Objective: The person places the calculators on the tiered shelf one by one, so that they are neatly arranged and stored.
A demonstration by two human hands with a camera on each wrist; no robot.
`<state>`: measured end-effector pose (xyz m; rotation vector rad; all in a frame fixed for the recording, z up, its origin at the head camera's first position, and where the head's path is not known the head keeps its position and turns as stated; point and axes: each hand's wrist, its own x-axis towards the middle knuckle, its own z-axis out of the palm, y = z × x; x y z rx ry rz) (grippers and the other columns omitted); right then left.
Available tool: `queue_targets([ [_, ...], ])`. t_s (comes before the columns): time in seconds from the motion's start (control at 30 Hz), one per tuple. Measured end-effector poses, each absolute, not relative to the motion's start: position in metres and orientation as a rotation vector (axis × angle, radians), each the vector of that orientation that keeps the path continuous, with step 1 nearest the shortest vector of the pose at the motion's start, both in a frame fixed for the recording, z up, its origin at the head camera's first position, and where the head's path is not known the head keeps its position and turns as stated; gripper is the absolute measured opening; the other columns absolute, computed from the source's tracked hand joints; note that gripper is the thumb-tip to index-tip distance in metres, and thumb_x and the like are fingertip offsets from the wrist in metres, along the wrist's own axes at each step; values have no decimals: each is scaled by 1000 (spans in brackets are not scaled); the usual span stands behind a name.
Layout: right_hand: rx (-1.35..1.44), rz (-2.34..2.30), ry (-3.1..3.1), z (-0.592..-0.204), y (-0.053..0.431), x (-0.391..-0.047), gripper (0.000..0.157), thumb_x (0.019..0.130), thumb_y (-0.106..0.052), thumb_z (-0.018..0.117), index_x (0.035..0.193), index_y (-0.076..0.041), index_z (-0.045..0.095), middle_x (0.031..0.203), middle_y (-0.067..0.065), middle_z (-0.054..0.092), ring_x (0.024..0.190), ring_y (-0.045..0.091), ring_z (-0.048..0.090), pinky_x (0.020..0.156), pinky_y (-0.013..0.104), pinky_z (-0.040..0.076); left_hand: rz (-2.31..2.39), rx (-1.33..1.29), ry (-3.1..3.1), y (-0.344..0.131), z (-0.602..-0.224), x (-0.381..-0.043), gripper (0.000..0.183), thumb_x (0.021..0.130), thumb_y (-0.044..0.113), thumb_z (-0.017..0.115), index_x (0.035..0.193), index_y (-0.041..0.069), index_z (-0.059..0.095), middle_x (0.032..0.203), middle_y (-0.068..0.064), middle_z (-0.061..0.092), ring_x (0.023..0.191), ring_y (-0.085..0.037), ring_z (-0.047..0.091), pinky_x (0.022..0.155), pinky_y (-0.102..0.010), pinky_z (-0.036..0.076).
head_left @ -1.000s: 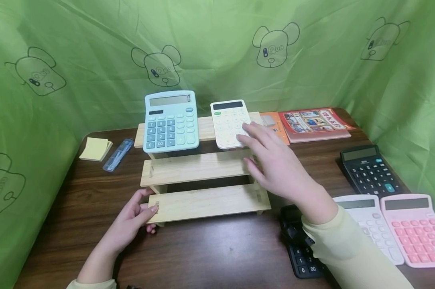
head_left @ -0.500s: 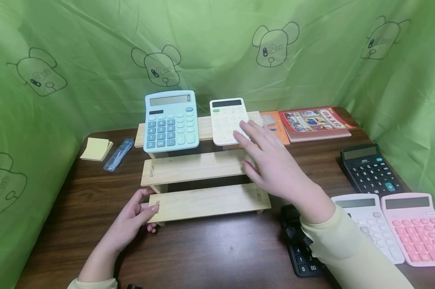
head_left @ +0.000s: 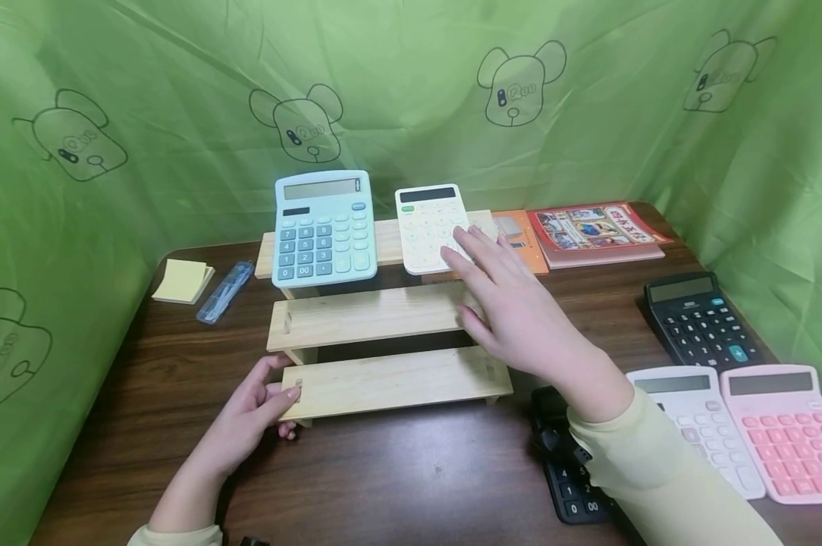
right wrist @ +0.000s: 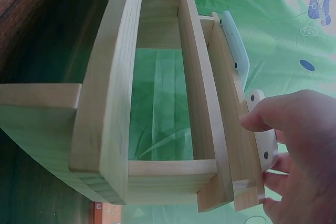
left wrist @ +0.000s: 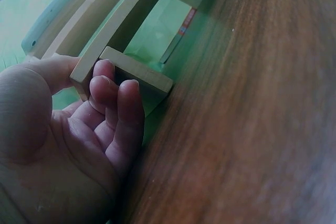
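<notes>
With the left hand pinching the rack's front left corner, too hard a push from the right hand, fingers parted, could slide the white calculator off the back edge.

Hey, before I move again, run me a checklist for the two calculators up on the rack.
1. Rack steadied: ok; the left hand grips its bottom step at the left end.
2. Blue calculator on the top step: ok.
3. White calculator on the top step: ok.
4. Calculators apart: ok; a gap shows between them.
5. Right hand clear of the white calculator: not ok; fingertips overlap it in the head view.
6. White calculator switched on: cannot tell; its display looks dark.
</notes>
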<state>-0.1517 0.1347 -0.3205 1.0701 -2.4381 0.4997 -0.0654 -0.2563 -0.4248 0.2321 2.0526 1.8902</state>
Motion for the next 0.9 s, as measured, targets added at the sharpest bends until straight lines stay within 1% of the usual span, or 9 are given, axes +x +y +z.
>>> queue_targets([
  [0.37,1058,492,-2431,-322,133,-151,71,81,-13,69,146,-5,39,156,16,26,143,31,23,117,50,10,1888,234,2052,-256,-425,-65,38,102,13,49,133,4,28,83,-29,61,55,-19,56,53,-44,55],
  [0.57,1048,468,-2448,-325,129,-153,76,82,-14,68,149,-7,34,157,15,23,144,34,20,116,53,6,1890,237,2044,-258,-426,-64,38,102,14,49,133,5,28,83,-28,61,55,-20,55,53,-44,55],
  [0.67,1048,465,-2443,-326,129,-153,77,81,-14,69,149,-7,34,157,16,23,144,34,20,116,54,6,1899,254,2039,-259,-428,-65,37,103,13,49,132,6,28,83,-27,62,54,-20,56,53,-43,55],
  [0.77,1056,473,-2438,-324,130,-152,77,81,-13,70,149,-6,34,156,18,24,144,32,20,116,53,6,1901,260,2037,-259,-428,-65,36,103,14,49,132,6,29,82,-29,61,54,-20,56,53,-43,55],
  [0.9,1061,498,-2437,-323,134,-152,75,81,-13,69,147,-4,35,155,20,25,143,32,23,117,52,8,1907,255,2028,-257,-428,-65,37,103,13,49,132,5,28,83,-30,60,54,-20,55,53,-43,55],
])
